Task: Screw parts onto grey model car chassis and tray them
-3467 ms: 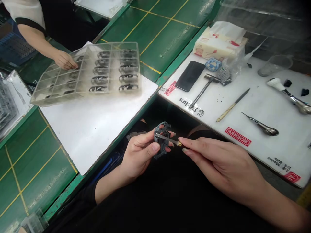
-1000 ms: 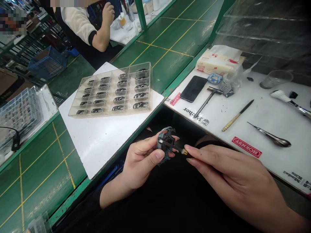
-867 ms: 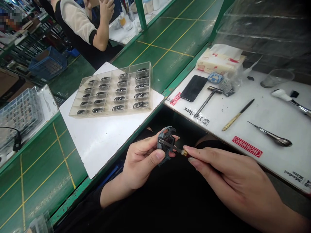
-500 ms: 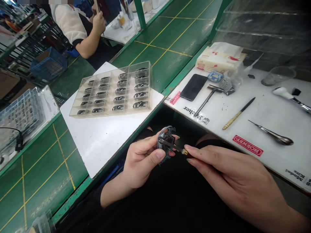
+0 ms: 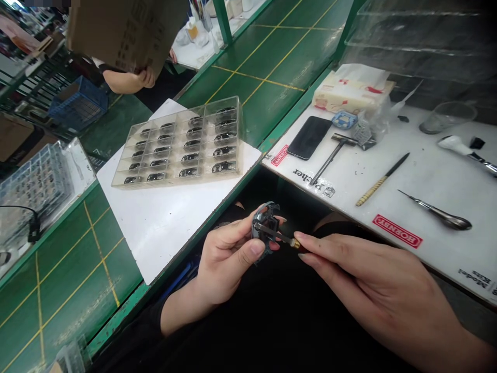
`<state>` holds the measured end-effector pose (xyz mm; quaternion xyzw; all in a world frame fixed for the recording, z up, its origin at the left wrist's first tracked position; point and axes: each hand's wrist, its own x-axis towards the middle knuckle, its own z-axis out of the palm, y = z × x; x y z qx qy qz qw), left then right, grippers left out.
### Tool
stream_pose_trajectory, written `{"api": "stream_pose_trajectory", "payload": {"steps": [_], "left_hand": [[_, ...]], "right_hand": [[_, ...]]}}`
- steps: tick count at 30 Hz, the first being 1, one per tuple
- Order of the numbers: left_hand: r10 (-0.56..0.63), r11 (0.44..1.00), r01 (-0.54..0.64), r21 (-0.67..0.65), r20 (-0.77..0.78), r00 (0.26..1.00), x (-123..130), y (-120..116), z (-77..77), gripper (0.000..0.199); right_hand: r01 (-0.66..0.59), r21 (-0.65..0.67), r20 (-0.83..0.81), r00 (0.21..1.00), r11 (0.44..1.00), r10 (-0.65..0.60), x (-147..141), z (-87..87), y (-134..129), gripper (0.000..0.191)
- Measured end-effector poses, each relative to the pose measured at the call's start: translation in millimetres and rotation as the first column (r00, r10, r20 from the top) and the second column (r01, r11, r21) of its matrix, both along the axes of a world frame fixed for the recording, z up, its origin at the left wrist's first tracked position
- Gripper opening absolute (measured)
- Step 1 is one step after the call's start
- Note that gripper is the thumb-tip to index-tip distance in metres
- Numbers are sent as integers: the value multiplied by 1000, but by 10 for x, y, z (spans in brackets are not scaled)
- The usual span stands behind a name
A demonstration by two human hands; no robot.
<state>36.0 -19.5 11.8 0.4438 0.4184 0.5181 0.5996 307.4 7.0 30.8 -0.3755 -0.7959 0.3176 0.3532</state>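
Note:
My left hand [image 5: 227,264] grips a dark grey openwork plastic part [image 5: 266,227] between thumb and fingers. My right hand [image 5: 368,290] pinches a small screwdriver [image 5: 276,234] by its brass collar and dark red handle, most of the handle hidden by my fingers. The screwdriver's steel shaft lies across the part, its tip reaching the part's far side. My two hands stand close together over my dark lap, just below the bench edge.
A clear compartment tray [image 5: 178,150] of several dark parts sits on a white board [image 5: 166,228]. On the white mat [image 5: 388,178] at right lie a phone [image 5: 309,137], T-handled tool [image 5: 334,158], file [image 5: 382,180] and awl [image 5: 435,216]. A co-worker's arm [image 5: 128,82] holds a cardboard box [image 5: 126,28].
The co-worker has raised a cardboard box in front of their upper body. My hands, the part and the screwdriver have hardly moved, and the view has drifted slightly.

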Motion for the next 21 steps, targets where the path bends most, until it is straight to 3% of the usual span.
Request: {"api": "stream_pose_trajectory", "payload": {"steps": [21], "left_hand": [[-7,1000,7,23,7,1000,-11,4,-40,46]], "right_hand": [[9,-10,20,1000,1000,-8,31,8,11,33]]}}
